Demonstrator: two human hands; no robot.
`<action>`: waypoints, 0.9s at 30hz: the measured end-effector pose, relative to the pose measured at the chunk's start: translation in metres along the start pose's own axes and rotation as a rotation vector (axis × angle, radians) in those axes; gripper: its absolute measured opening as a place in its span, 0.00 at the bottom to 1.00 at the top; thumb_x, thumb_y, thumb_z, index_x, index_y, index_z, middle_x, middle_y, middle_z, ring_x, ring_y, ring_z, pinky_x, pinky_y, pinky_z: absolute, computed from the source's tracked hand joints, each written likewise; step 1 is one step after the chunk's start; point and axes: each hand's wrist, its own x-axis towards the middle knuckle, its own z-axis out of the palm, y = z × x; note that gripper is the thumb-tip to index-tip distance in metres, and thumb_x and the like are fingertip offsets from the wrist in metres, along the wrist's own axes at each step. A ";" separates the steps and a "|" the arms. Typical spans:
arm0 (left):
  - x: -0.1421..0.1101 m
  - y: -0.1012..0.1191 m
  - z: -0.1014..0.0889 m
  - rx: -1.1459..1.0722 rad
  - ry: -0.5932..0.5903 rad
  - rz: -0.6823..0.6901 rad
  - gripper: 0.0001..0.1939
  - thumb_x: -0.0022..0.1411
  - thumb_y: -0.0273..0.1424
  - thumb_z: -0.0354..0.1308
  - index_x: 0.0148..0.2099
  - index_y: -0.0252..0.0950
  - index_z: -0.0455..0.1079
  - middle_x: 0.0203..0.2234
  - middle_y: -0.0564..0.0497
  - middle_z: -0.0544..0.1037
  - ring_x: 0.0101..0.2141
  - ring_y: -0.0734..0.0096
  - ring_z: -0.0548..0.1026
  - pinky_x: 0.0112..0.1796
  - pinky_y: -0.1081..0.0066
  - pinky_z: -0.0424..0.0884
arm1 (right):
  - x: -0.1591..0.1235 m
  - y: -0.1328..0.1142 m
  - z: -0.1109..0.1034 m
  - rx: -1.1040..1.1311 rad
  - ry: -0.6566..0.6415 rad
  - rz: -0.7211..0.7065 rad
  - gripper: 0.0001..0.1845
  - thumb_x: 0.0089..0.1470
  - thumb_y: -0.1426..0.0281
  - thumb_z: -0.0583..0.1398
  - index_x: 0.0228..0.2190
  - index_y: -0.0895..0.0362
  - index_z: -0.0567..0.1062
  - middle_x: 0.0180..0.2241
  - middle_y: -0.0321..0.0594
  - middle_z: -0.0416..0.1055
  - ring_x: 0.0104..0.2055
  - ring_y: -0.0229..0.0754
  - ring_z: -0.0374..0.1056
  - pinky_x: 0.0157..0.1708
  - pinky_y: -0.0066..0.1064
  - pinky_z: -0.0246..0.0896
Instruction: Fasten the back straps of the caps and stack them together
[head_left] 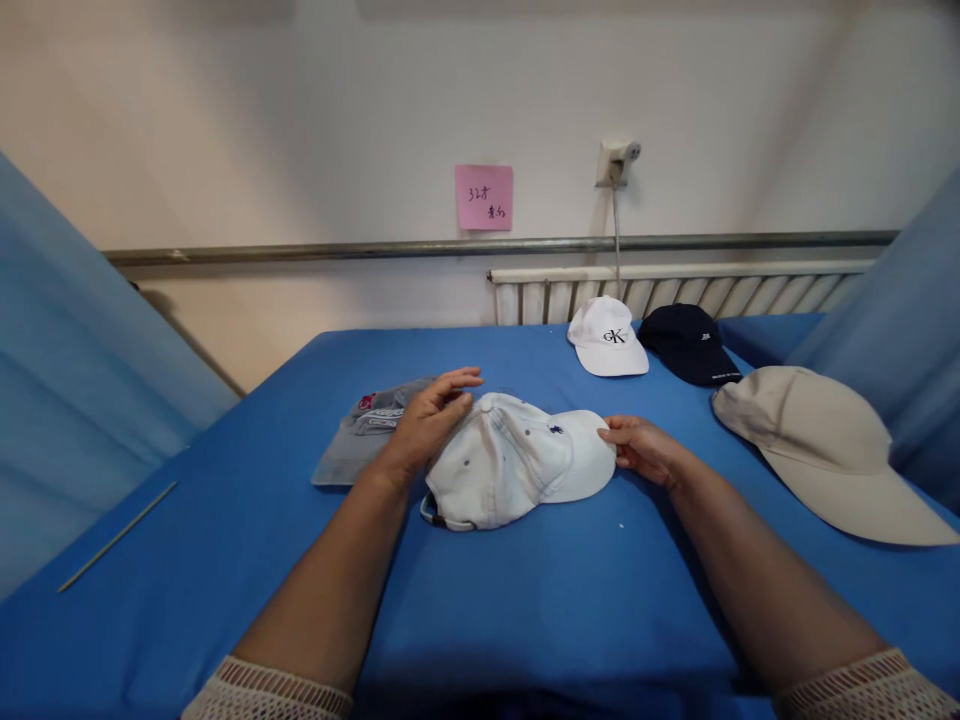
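A white baseball cap [495, 470] with a small dark blue logo lies on the blue cloth in front of me, its brim pointing right. With thumb and fingers, my right hand [641, 447] pinches the edge of that brim. My left hand [431, 420] is at the crown's left side, fingers stretched out and slightly apart; whether it touches the fabric I cannot tell. Partly hidden behind my left hand is a grey cap [349, 445] with red and white lettering, its brim toward the lower left.
At the back right sit a white cap with black letters [606, 340] and a navy cap [690, 345]. A large beige cap [825, 440] lies at the right. On the left is a thin stick [116, 537]. Blue curtains [67, 400] flank the bed; a radiator [675, 290] stands behind.
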 end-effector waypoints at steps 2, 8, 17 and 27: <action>0.001 -0.003 -0.001 -0.036 0.077 -0.007 0.14 0.58 0.37 0.60 0.46 0.39 0.75 0.54 0.44 0.72 0.56 0.58 0.67 0.57 0.58 0.59 | -0.001 0.002 -0.006 0.004 0.029 -0.034 0.11 0.42 0.69 0.69 0.29 0.60 0.75 0.21 0.34 0.67 0.19 0.30 0.59 0.16 0.23 0.51; 0.003 -0.019 -0.010 -0.149 0.062 -0.204 0.20 0.51 0.40 0.66 0.46 0.37 0.75 0.43 0.44 0.78 0.44 0.60 0.75 0.46 0.61 0.69 | 0.000 -0.001 -0.026 0.001 0.102 -0.161 0.13 0.42 0.66 0.68 0.31 0.59 0.75 0.20 0.32 0.64 0.17 0.29 0.51 0.14 0.24 0.43; -0.007 -0.029 0.018 -0.129 -0.436 -0.341 0.20 0.50 0.40 0.67 0.43 0.34 0.74 0.41 0.42 0.78 0.37 0.65 0.76 0.39 0.65 0.70 | -0.003 -0.002 -0.036 0.002 0.120 -0.183 0.15 0.43 0.63 0.67 0.23 0.56 0.67 0.18 0.30 0.60 0.18 0.31 0.51 0.16 0.26 0.42; -0.034 -0.016 0.056 -0.630 -0.672 -0.531 0.15 0.60 0.38 0.60 0.42 0.31 0.75 0.35 0.44 0.79 0.35 0.67 0.75 0.37 0.70 0.67 | -0.001 -0.001 -0.035 0.003 0.132 -0.203 0.16 0.43 0.63 0.67 0.22 0.58 0.67 0.17 0.29 0.57 0.17 0.28 0.48 0.15 0.24 0.37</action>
